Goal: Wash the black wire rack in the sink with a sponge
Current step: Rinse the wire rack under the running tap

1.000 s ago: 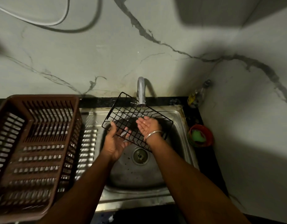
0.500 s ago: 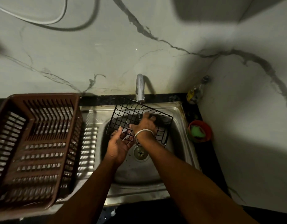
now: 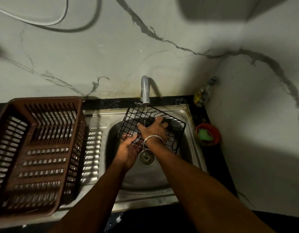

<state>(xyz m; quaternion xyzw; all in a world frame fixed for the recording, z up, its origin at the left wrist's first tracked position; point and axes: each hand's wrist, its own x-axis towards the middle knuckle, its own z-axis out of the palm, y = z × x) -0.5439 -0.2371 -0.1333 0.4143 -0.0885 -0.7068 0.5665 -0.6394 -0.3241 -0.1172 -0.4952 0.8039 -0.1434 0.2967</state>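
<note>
Steel sink (image 3: 187, 115) seen below. Black wire rack (image 3: 133, 115) is held tilted over the basin, under a thin stream from the tap (image 3: 145, 89). Its near-left edge is gripped by the left hand (image 3: 128, 152), fingers curled. Right hand (image 3: 152, 130) is laid on the mesh, fingers spread. Sponge (image 3: 205, 134) sits in a red bowl (image 3: 214, 130), far right.

One view only, worn on the head, looking forward and steeply down past both forearms. It sits close above the sink (image 3: 187, 113), with the right hand (image 3: 153, 130) near centre frame, the left hand (image 3: 128, 148) just below it, and the wall beyond filling the upper half.
</note>
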